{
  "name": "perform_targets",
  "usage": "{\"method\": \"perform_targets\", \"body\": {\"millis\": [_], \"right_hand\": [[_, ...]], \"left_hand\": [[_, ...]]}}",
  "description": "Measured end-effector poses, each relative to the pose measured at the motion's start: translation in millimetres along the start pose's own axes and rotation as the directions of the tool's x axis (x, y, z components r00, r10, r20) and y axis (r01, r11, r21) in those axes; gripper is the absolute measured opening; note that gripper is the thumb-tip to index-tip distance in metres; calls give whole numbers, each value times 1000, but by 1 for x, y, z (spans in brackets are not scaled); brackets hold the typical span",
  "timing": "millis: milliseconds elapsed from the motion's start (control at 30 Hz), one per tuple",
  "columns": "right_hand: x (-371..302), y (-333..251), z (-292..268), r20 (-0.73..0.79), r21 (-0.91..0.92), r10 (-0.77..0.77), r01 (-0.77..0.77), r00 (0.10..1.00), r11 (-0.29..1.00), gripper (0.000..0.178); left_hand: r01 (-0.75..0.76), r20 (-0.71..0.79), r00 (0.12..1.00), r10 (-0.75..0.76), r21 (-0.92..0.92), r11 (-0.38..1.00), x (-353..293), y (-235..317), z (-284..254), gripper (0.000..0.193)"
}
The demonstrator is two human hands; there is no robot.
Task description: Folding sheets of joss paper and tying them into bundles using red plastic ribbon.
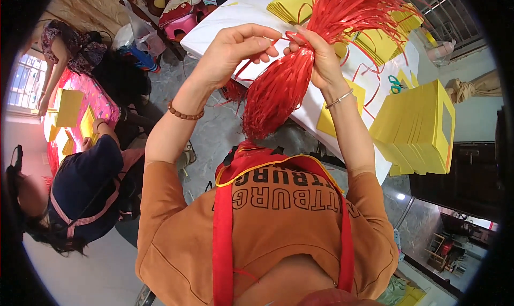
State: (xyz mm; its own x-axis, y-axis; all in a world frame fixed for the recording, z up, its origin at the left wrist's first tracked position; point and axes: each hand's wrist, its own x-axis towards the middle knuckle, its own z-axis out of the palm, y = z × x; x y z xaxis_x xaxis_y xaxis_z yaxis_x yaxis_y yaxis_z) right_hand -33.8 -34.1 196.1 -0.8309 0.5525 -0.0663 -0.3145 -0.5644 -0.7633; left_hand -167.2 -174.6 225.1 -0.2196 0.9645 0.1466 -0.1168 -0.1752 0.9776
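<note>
A big bundle of shiny red plastic strips hangs over the near edge of a white-covered table, its other half fanned out across the tabletop. My right hand is closed around the bundle's narrow middle. To its left, my left hand pinches a thin red strip that runs to the bundle's middle, where a loop of red shows by my right thumb. Part of the grip is hidden behind the fingers. Green-handled scissors lie on the table, right of my right hand.
A tall stack of yellow folded paper stands on the white table at the right. More yellow paper stacks lie at the back. At the left, two people handle yellow paper at a pink-covered table. A pink stool stands beyond.
</note>
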Motion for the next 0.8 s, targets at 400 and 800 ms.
{"method": "perform_targets", "body": {"millis": [400, 800], "right_hand": [[0, 7, 8, -43, 39, -51, 53, 998, 998, 12], [0, 15, 8, 2, -157, -131, 129, 991, 979, 19]], "left_hand": [[-27, 123, 992, 12, 124, 992, 20, -10, 11, 44], [-37, 16, 999, 33, 398, 917, 29, -5, 13, 15]]}}
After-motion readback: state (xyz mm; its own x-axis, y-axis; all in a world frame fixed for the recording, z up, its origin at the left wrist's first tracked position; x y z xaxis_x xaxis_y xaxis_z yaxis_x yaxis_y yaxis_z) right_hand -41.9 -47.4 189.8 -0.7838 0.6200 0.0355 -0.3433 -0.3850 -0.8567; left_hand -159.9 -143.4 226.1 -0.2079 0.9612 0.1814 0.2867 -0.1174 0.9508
